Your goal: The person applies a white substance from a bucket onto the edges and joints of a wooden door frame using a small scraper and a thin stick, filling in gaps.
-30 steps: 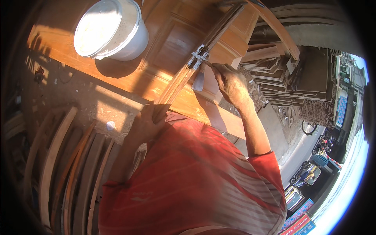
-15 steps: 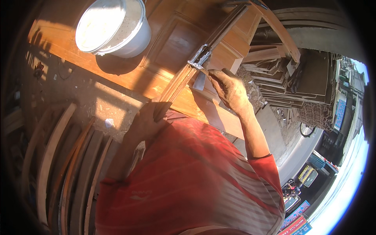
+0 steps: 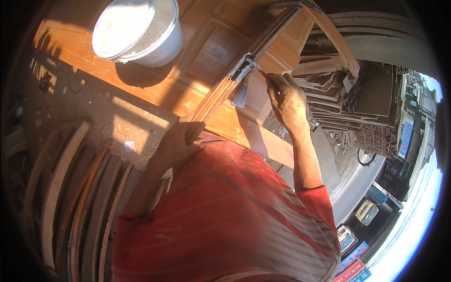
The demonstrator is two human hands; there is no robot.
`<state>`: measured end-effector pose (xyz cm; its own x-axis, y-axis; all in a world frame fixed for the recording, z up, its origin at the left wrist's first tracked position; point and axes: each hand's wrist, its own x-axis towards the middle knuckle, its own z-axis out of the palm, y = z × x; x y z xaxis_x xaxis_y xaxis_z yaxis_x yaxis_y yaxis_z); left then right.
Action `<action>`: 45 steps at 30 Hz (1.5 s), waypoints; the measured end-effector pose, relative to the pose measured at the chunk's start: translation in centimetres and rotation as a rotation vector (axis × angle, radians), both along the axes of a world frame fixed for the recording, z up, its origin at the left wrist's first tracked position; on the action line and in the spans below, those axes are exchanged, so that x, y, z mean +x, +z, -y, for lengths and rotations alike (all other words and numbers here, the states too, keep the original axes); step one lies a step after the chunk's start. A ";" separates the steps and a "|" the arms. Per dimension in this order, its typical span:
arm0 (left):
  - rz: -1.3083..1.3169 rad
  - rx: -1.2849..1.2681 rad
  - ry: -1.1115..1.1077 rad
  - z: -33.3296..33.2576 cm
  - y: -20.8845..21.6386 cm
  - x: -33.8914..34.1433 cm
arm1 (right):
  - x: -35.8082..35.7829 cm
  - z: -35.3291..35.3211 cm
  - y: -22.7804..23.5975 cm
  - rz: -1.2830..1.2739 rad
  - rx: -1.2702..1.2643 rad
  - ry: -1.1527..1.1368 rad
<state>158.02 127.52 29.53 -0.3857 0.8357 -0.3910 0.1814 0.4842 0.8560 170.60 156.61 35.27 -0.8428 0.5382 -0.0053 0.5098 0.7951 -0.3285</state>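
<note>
A long, grooved wooden bar (image 3: 211, 105) slants up and away from me over a brown panelled wooden door (image 3: 197, 61). My left hand (image 3: 176, 143) is closed round the bar's near end. A shiny whitish-grey, wet-looking patch (image 3: 242, 68) covers part of the bar farther up. To the right of that patch is my right hand (image 3: 287, 97), fingers pinched on a thin stick-like tool (image 3: 261, 72) whose end is close to the patch; most of it is hidden by the fingers. Beside the bar, below the patch, a flat metal blade (image 3: 239, 97) shows; its handle is hidden.
A white bucket (image 3: 167, 44) with its lid (image 3: 123, 28) tilted on it stands on the door. Curved wooden pieces (image 3: 61, 183) stand at the lower left. Stacked boards (image 3: 371, 94) are at the right, with a leaning plank (image 3: 336, 40) before them. Shavings litter the ground.
My right hand has moved right and slightly up, drawing the thin tool away from the bar's side. The whitish patch looks a little different in shape. My left hand stays on the bar.
</note>
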 end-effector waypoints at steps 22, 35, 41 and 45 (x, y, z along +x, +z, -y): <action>0.045 -0.042 0.044 0.2 0.2 -0.2 | -0.2 1.2 1.2 0.174 0.092 0.215; -0.054 -0.251 0.168 2.1 1.1 1.3 | 2.6 -0.4 -1.7 -0.031 -0.069 0.106; -0.045 -0.257 0.142 3.7 1.5 2.6 | 1.9 -1.5 -2.1 -0.007 -0.005 0.069; -0.064 -0.296 0.241 4.4 0.4 3.8 | 1.9 -2.4 -2.3 -0.050 0.029 0.128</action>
<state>161.84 123.10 29.97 -0.5885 0.5727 -0.5707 0.0805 0.7439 0.6634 172.49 159.03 32.94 -0.9032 0.4260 0.0519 0.3877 0.8618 -0.3270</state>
